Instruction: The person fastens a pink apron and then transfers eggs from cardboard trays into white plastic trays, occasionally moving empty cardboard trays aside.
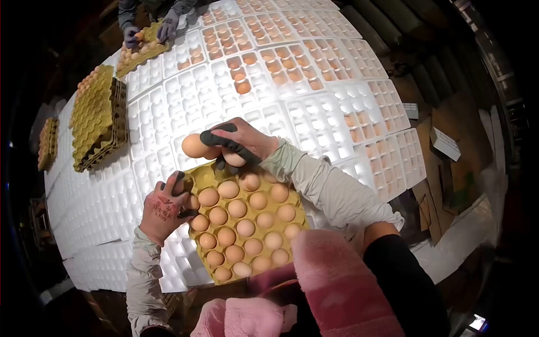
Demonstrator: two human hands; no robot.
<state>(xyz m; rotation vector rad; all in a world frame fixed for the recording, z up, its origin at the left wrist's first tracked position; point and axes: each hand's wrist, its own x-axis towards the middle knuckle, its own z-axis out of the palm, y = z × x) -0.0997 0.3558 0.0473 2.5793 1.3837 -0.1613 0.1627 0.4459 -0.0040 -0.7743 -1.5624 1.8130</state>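
A yellow-brown egg tray (247, 213) full of brown eggs in most cells lies in front of me, near the edge of the table. My right hand (238, 143), in a glove with dark fingers, is closed around eggs above the tray's far edge. One egg (195, 146) sticks out at its fingertips and another egg (233, 159) shows under the palm. My left hand (167, 206), in a reddish glove with dark fingertips, is curled at the tray's upper left edge. Its fingers and thumb lie on either side of an egg (191, 201); exact contact is partly hidden.
White moulded egg trays (185, 106) cover the table, several with eggs at the far and right side. A stack of pulp trays (96, 121) stands at left. Across the table, a co-worker's gloved hands (167, 28) handle another egg tray (143, 53). Cardboard (432, 191) lies at right.
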